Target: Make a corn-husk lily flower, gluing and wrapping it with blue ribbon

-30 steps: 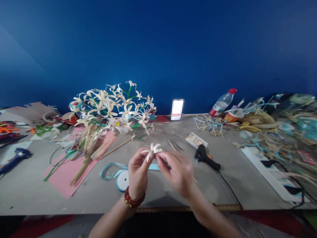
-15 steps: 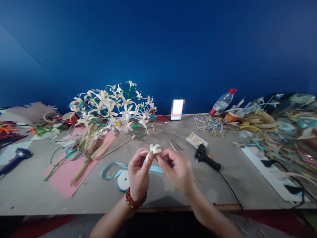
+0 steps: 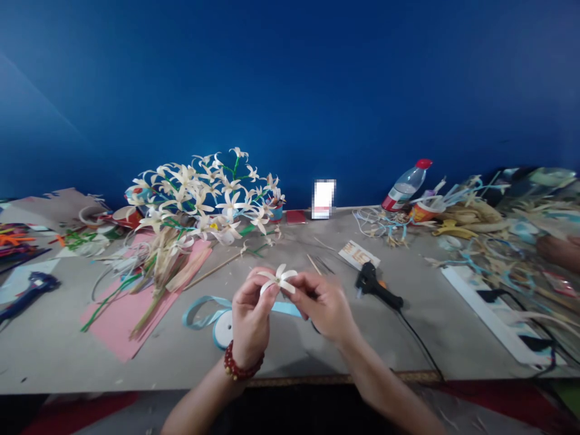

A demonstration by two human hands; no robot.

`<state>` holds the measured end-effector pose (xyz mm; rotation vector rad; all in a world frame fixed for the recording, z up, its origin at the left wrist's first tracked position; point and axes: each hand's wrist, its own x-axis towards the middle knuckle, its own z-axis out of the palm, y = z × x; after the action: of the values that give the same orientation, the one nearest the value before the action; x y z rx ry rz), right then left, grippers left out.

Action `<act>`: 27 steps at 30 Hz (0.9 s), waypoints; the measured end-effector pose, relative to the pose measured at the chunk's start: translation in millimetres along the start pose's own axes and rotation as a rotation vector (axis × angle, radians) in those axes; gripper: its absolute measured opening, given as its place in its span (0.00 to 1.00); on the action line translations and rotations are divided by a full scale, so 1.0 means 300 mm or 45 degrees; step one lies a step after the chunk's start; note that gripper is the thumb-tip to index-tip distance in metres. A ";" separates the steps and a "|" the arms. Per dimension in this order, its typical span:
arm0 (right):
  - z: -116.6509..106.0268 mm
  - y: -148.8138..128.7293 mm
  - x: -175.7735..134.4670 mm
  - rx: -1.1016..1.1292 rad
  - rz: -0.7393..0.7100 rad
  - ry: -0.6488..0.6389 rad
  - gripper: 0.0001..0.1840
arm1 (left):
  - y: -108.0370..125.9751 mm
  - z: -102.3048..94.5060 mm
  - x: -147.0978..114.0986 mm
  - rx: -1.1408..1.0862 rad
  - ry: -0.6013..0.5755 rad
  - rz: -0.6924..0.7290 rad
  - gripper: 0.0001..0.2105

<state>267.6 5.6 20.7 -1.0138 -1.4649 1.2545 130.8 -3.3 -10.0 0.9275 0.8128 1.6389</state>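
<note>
Between my two hands is a white artificial flower [image 3: 281, 278] with narrow, spread petals, its face tilted toward me. My left hand [image 3: 252, 314], with a red bead bracelet [image 3: 243, 364] at the wrist, is closed and pinches the flower from the left. From the other side, the thumb and fingers of my right hand [image 3: 327, 304] also grip it; its underside is hidden by the fingers. Behind and beside my left hand lies a roll of light blue ribbon [image 3: 223, 330]. A black glue gun [image 3: 378, 287] rests to the right of my right hand.
Many white flowers on green stems [image 3: 206, 196] stand at the back left, near pink paper [image 3: 120, 326] with dried husks. To the right are a power strip [image 3: 493, 320], a tilted bottle [image 3: 405, 188] and a co-worker's hand [image 3: 559, 251]. Another glue gun [image 3: 31, 293] lies far left.
The flower has turned so that its petals face me more openly. Both my hands have stayed nearly in place. A co-worker's hand shows more clearly at the right edge.
</note>
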 end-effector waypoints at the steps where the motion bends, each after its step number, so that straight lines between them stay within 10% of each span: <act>1: 0.001 0.000 0.000 0.018 0.014 -0.010 0.13 | 0.005 0.003 0.000 -0.027 -0.001 -0.017 0.05; 15: 0.017 0.002 -0.021 -0.277 -0.207 0.179 0.09 | 0.019 0.017 0.005 -0.376 0.001 -0.428 0.10; 27: -0.021 0.018 0.009 0.322 0.258 -0.169 0.17 | 0.028 0.007 0.025 -0.417 -0.045 -0.527 0.10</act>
<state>273.2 10.3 16.1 -0.9390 -1.2843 1.6351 127.6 2.2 -0.5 0.5146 0.6362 1.3352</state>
